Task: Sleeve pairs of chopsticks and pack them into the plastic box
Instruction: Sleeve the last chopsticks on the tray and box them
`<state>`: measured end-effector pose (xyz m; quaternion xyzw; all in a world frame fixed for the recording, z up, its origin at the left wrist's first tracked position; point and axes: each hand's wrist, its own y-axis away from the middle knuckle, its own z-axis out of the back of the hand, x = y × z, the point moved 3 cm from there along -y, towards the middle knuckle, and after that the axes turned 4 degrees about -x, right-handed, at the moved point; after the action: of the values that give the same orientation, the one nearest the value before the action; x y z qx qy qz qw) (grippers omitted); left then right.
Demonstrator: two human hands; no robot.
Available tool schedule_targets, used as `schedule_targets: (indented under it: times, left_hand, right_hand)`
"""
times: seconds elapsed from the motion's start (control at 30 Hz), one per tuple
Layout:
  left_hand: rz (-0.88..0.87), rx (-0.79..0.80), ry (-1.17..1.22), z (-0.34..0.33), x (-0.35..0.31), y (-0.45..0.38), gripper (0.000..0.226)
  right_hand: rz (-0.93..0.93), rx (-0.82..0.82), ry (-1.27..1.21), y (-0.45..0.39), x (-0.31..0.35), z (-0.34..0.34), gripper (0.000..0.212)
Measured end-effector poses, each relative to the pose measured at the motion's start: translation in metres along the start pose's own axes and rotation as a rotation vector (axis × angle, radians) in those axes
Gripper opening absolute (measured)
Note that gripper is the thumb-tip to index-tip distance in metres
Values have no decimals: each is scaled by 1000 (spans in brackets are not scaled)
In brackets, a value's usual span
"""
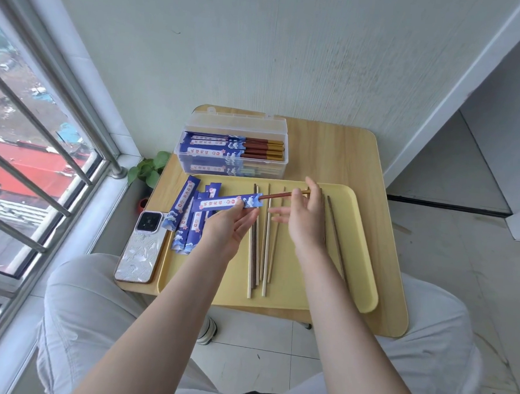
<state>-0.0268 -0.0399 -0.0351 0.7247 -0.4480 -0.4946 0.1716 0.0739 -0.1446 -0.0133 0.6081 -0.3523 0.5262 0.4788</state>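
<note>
We work over a wooden table [332, 146], and beneath our hands lies the yellow tray [361, 264] that carries most of the stock. Beyond our fingertips, at the far side of the table, stands the plastic box [194, 159] with its lid open; several sleeved pairs already lie inside, blue paper toward our left and red-and-gold ends toward our right, so a good part of the job looks done.

Directly under and between our wrists rest the loose chopsticks [265, 258], some pale and some dark, pointing away from us, with another dark one under the right forearm. Just outside the left hand, a heap of empty blue sleeves [187, 219] lies on the tray's left part, and further out, off the tray, a phone [141, 250] lies on the table.

The left hand [231, 225] pinches the blue sleeve [226, 203] of the pair in hand, fingers curled round the paper. The right hand [304, 221] pinches the exposed end of the red chopsticks [278, 195] between thumb and forefinger, its other fingers spread loosely. The pair sits partly inside the sleeve, held up above the tray.

We judge this pair nearly sleeved; it still has to go into the box, and the loose sticks and spare sleeves suggest several more rounds remain.
</note>
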Motion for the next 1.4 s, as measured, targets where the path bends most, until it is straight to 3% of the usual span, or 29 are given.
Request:
schedule_targets:
  times: [0.27, 0.6, 0.7, 0.8, 0.9, 1.03, 1.13, 1.4]
  left_hand:
    - [-39, 66, -155, -4, -11, -6, 22]
    - [-213, -66, -196, -38, -77, -50, 32]
    - [-204, -136, -205, -34, -73, -63, 25]
    - [-165, -193, -222, -30, -62, -69, 20]
    - [-129, -182, -218, -28, -51, -68, 20]
    - [-97, -72, -190, -29, -33, -65, 21]
    - [-53, -3, -172, -30, -13, -62, 27]
    - [7, -20, -163, -21, 12, -54, 34]
  right_hand:
    - [-121, -55, -208, -12, 5, 3, 22]
    - [43, -61, 91, -67, 39, -21, 29]
    - [44, -86, 448, -79, 30, -22, 17]
    - [-23, 106, 1051, -79, 8, -22, 11]
    - [-53, 153, 1267, -74, -7, -17, 12]
    - [-124, -50, 1265, -72, -16, 14, 33]
    - [-192, -40, 1269, -68, -25, 32, 32]
    - [-37, 35, 1192, -52, -26, 23, 18]
